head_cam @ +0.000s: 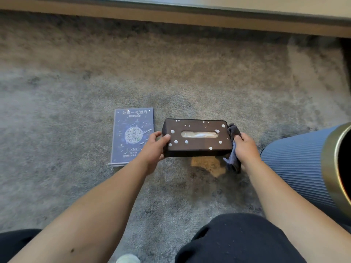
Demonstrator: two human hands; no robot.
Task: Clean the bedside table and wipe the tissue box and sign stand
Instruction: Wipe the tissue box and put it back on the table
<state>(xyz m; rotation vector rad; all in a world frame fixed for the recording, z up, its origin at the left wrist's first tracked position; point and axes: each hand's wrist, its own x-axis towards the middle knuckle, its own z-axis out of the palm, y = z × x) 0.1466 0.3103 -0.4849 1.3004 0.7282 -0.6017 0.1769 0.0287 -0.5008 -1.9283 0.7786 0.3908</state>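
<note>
Dark brown tissue box (197, 138) held between both hands, above grey carpet (76, 82), centre of view; whether lifted clear of the carpet or resting on it, cannot tell. Top face up, oval slot with white tissue showing. White blobs (176, 141) scattered over top face (foam or paste, nature not discernible).

Left hand (154, 147) closed on left end of box, thumb on top surface, fingers wrapped round the end.

Right hand (245, 149) gripping a grey-blue cloth (234, 145), cloth pressed against right end of box; one part bunched above the fingers, remainder hanging toward the near side.

Sign stand (133, 134) lying flat on carpet just left of box, blue printed face up, near right corner hidden behind left hand and forearm.

Orange-brown patch (207, 165) on carpet directly near side of box.

Ribbed blue cylinder with gold rim (296, 164) lying at right edge, near right forearm.

Dark trouser legs (237, 242) at near edge. Wooden ledge (171, 16) across far side.
</note>
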